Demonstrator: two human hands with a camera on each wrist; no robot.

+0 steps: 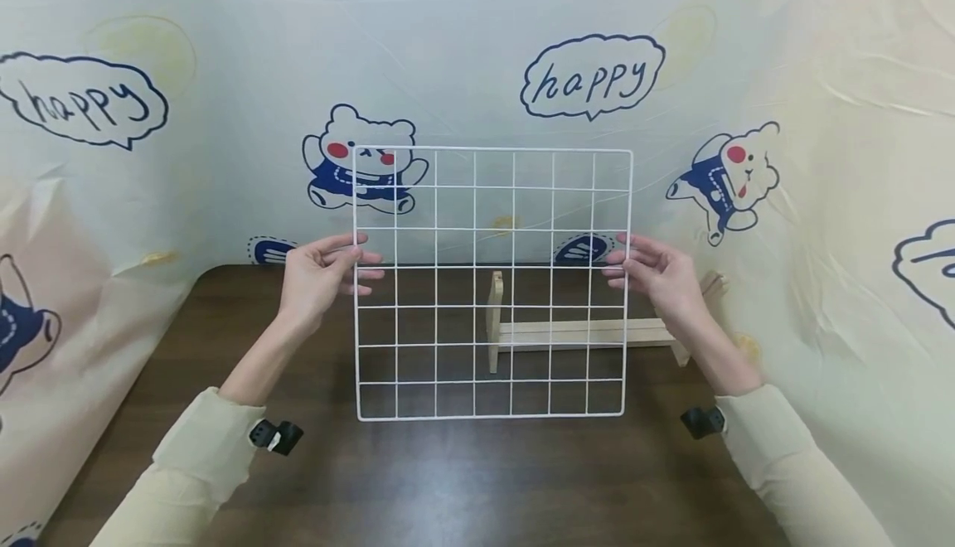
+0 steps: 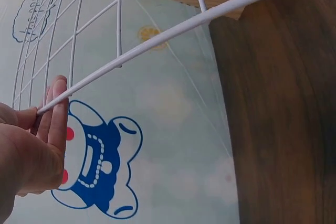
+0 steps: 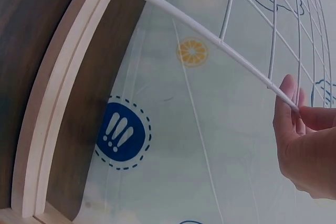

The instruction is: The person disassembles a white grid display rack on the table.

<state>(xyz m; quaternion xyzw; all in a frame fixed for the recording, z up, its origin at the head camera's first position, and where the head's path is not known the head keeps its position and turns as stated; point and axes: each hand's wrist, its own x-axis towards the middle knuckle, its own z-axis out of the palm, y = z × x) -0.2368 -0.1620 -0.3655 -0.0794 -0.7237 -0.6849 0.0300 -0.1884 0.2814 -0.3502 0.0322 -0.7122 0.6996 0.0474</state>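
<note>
A white wire grid panel [image 1: 474,268] is held upright above the table, facing the head camera. My left hand [image 1: 319,278] pinches its left edge between thumb and fingers, a little below mid-height. On the opposite edge my right hand [image 1: 666,276] pinches the frame at about the same height. In the left wrist view, the left thumb and fingers [image 2: 59,124] close on the thick outer wire. The right wrist view shows the right hand [image 3: 307,150] gripping the outer wire likewise. Behind the panel stands a pale wooden stand [image 1: 582,333], partly seen through the grid.
The dark wooden table [image 1: 462,489] lies below, with the stand towards its back right. Printed cloth [image 1: 477,50] with bears and "happy" bubbles hangs behind and at the sides. A small black camera sits on each wrist, at the left cuff [image 1: 209,431] and right cuff [image 1: 768,431].
</note>
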